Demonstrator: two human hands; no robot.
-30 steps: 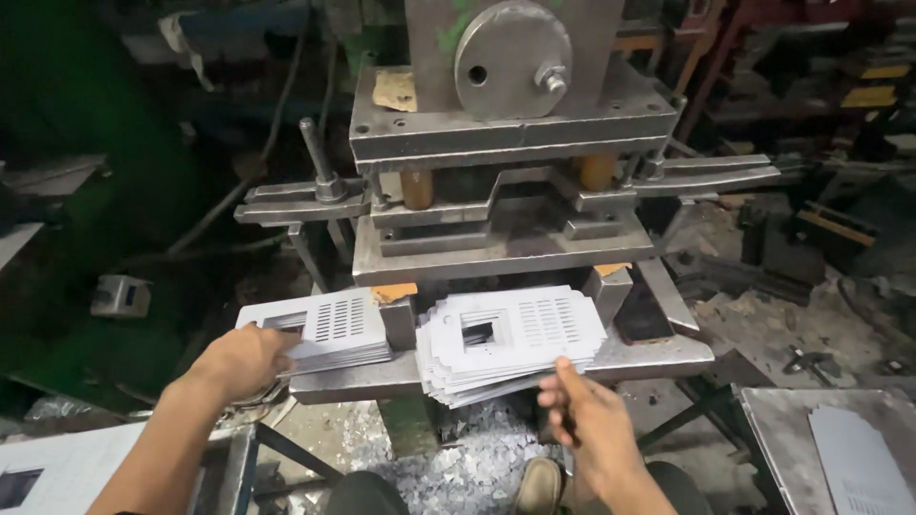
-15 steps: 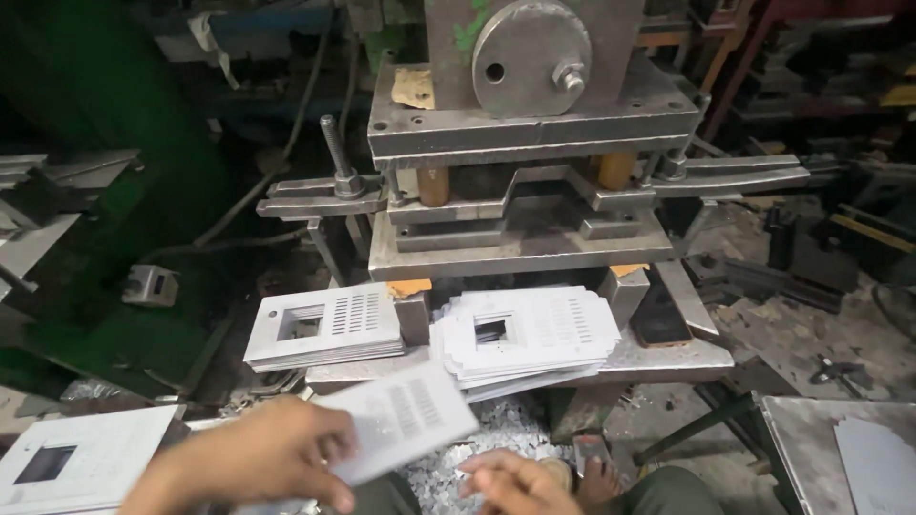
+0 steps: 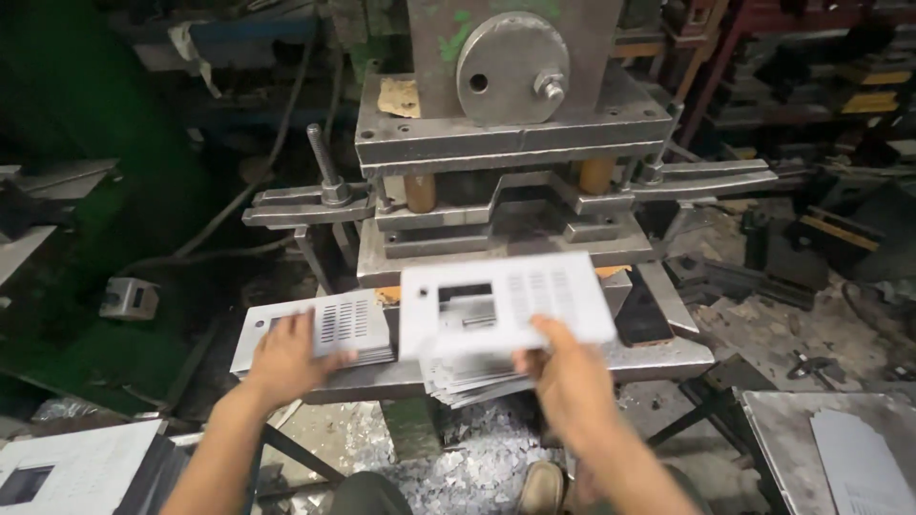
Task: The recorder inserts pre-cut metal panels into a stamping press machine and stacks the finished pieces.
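A steel press (image 3: 510,143) fills the upper middle, its round grey wheel (image 3: 512,54) at the top and its flat bed (image 3: 658,348) jutting toward the person. A long lever (image 3: 324,167) stands at the press's left side above a flat clamp arm. On the bed's left end lies a stack of punched plates (image 3: 358,319), each with a block of slots; a second, looser pile (image 3: 472,377) sits at the bed's front edge near the middle, fanned over the lip. The left hand (image 3: 286,358) lies flat on the left stack, fingers spread and pressing on the top plate, not curled round it. The right hand (image 3: 563,367) is clamped on a single plate (image 3: 506,305), thumb over its lower edge, and holds it up just above the middle pile, in front of the press opening; the plate is blurred, and shows a square cut-out at its left and rows of slots at its right. Metal scrap (image 3: 448,463) litters the floor under the bed, with a shoe (image 3: 544,486) at its edge. More plates lie at the lower left corner (image 3: 76,467) and on a table (image 3: 763,420) at the lower right.
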